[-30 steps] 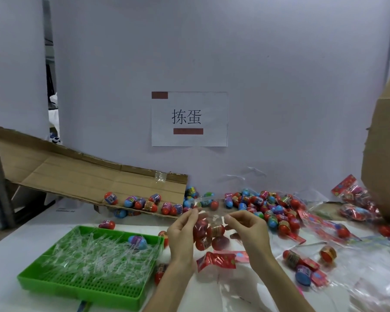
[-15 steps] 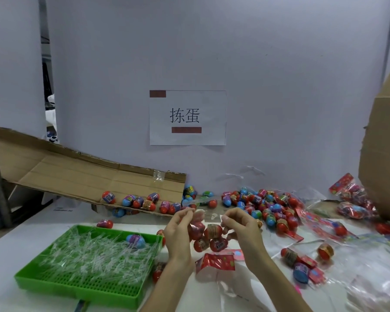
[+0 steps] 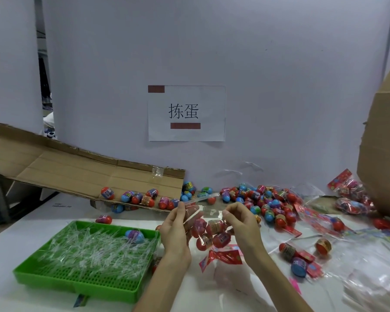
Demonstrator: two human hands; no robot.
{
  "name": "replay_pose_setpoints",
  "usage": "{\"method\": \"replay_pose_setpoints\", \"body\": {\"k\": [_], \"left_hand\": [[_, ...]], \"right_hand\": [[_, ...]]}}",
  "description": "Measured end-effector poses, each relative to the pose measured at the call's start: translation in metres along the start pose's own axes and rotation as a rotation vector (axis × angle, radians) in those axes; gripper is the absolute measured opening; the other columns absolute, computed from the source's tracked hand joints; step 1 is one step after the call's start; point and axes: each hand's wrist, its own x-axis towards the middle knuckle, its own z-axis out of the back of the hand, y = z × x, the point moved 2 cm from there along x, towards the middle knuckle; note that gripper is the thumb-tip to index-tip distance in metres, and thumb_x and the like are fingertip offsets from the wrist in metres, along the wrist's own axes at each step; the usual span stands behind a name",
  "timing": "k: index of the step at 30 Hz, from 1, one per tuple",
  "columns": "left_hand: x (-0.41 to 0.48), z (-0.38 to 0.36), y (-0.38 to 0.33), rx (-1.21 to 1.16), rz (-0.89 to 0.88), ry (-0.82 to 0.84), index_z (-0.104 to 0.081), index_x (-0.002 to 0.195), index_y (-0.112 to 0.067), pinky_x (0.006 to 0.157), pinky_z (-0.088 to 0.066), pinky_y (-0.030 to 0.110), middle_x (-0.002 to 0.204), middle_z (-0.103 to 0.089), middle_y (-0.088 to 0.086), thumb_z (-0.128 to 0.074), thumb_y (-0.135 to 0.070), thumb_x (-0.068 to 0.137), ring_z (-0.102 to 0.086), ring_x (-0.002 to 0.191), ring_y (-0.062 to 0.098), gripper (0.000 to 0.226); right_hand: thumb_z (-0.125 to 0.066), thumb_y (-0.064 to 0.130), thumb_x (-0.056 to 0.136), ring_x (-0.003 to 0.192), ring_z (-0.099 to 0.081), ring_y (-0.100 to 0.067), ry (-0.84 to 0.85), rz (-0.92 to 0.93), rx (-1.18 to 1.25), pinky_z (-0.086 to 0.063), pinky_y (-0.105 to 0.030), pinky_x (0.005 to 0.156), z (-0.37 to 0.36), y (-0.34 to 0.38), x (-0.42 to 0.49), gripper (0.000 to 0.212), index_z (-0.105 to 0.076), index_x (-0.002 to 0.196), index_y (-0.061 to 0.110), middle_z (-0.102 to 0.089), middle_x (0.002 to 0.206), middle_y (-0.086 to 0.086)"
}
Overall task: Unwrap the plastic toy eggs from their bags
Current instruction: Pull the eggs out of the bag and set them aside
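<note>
Head view: left hand (image 3: pixel 175 230) and right hand (image 3: pixel 242 224), each grip pinched on the clear bag (image 3: pixel 209 213) mouth above mid-surface beside the green tray (image 3: pixel 77 287); film likely thin, slippery, light, eggs (image 3: pixel 214 229) hard and loose, best held at the mouth corners.

Left hand (image 3: pixel 175 230), right hand (image 3: pixel 241 224): two. One green tray (image 3: pixel 77 287), lower left, one egg (image 3: pixel 134 235) in it. Held bag (image 3: pixel 208 224): perhaps four eggs. One sign (image 3: pixel 186 113).

You've got one view, head-worn and wide: it faces forward and slightly down, left hand (image 3: pixel 173 230) and right hand (image 3: pixel 241 224) close below, table (image 3: pixel 32 221) beyond, wall (image 3: pixel 279 86) straight ahead.
</note>
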Motion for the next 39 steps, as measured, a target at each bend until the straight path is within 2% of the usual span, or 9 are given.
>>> {"method": "replay_pose_setpoints", "body": {"k": [6, 11, 15, 17, 19, 22, 30, 34, 39], "left_hand": [[0.001, -0.003, 0.0, -0.018, 0.043, 0.098, -0.07, 0.118, -0.007, 0.08, -0.06, 0.039, 0.106, -0.079, 0.011, -0.067, -0.029, 0.097, -0.077, 0.098, 0.026, 0.03], [-0.001, -0.002, 0.0, -0.065, 0.079, 0.071, -0.074, 0.113, -0.006, 0.063, -0.061, 0.029, 0.105, -0.079, 0.012, -0.067, -0.016, 0.096, -0.078, 0.092, 0.024, 0.02], [-0.003, -0.003, 0.003, 0.048, -0.002, 0.069, -0.079, 0.098, -0.013, 0.081, -0.058, 0.039, 0.099, -0.08, 0.008, -0.071, -0.016, 0.094, -0.077, 0.093, 0.028, 0.009], [-0.007, -0.006, 0.003, 0.184, -0.113, 0.105, -0.08, 0.096, -0.017, 0.089, -0.059, 0.041, 0.095, -0.08, 0.004, -0.071, -0.017, 0.095, -0.077, 0.095, 0.023, 0.009], [-0.012, -0.009, 0.002, 0.297, -0.243, 0.185, -0.081, 0.095, -0.025, 0.087, -0.062, 0.032, 0.093, -0.08, -0.001, -0.071, -0.015, 0.095, -0.076, 0.092, 0.014, 0.014], [-0.019, -0.013, 0.0, 0.401, -0.381, 0.313, -0.082, 0.093, -0.033, 0.079, -0.059, 0.019, 0.093, -0.08, -0.005, -0.069, -0.01, 0.097, -0.076, 0.093, 0.01, 0.026], [-0.022, -0.014, 0.002, 0.561, -0.548, 0.375, -0.075, 0.103, -0.03, 0.079, -0.061, 0.025, 0.093, -0.077, -0.01, -0.065, -0.004, 0.098, -0.075, 0.091, 0.014, 0.028], [-0.024, -0.014, 0.003, 0.754, -0.71, 0.377, -0.07, 0.103, -0.039, 0.079, -0.056, 0.014, 0.091, -0.072, -0.028, -0.066, -0.001, 0.096, -0.07, 0.094, 0.001, 0.039], [-0.023, -0.015, 0.007, 0.891, -0.839, 0.389, -0.076, 0.112, -0.021, 0.078, -0.053, 0.008, 0.093, -0.065, -0.033, -0.068, -0.004, 0.096, -0.067, 0.094, -0.007, 0.024]], "right_hand": [[-0.06, 0.009, 0.1, 0.075, -0.061, -0.017, -0.042, 0.041, -0.022, -0.052, -0.02, 0.063, 0.001, -0.003, 0.002, 0.011, -0.061, 0.089, 0.01, -0.063, 0.084, -0.011], [-0.065, 0.008, 0.097, 0.077, -0.064, -0.02, -0.093, 0.076, -0.116, -0.052, -0.016, 0.061, 0.002, -0.01, 0.005, 0.013, -0.061, 0.086, 0.015, -0.065, 0.082, -0.006], [-0.079, -0.005, 0.081, 0.067, -0.056, -0.006, -0.227, 0.498, -0.467, -0.048, -0.01, 0.06, -0.004, 0.001, -0.007, 0.035, -0.056, 0.086, 0.021, -0.057, 0.078, 0.009], [-0.081, -0.006, 0.078, 0.071, -0.056, 0.003, -0.239, 0.692, -0.504, -0.046, -0.003, 0.064, -0.009, 0.004, -0.013, 0.029, -0.064, 0.087, 0.016, -0.059, 0.081, 0.009], [-0.078, 0.006, 0.084, 0.08, -0.057, 0.009, -0.23, 0.774, -0.485, -0.045, 0.0, 0.069, -0.013, 0.006, -0.016, 0.014, -0.07, 0.094, 0.013, -0.065, 0.088, 0.005], [-0.073, 0.017, 0.089, 0.085, -0.059, 0.007, -0.193, 0.766, -0.463, -0.048, -0.002, 0.074, -0.013, 0.008, -0.017, 0.015, -0.073, 0.104, 0.013, -0.069, 0.097, 0.002], [-0.079, 0.007, 0.085, 0.083, -0.064, -0.001, -0.14, 0.714, -0.39, -0.052, -0.007, 0.069, -0.004, 0.008, -0.01, 0.019, -0.077, 0.103, 0.015, -0.069, 0.098, 0.003], [-0.082, 0.006, 0.083, 0.079, -0.064, -0.003, -0.101, 0.735, -0.417, -0.055, -0.013, 0.065, 0.002, 0.009, -0.007, 0.016, -0.078, 0.097, 0.013, -0.069, 0.094, 0.002], [-0.08, 0.002, 0.084, 0.079, -0.062, -0.003, -0.106, 0.793, -0.485, -0.052, -0.009, 0.069, 0.008, 0.008, -0.004, 0.01, -0.077, 0.092, 0.008, -0.07, 0.089, 0.0]]}}
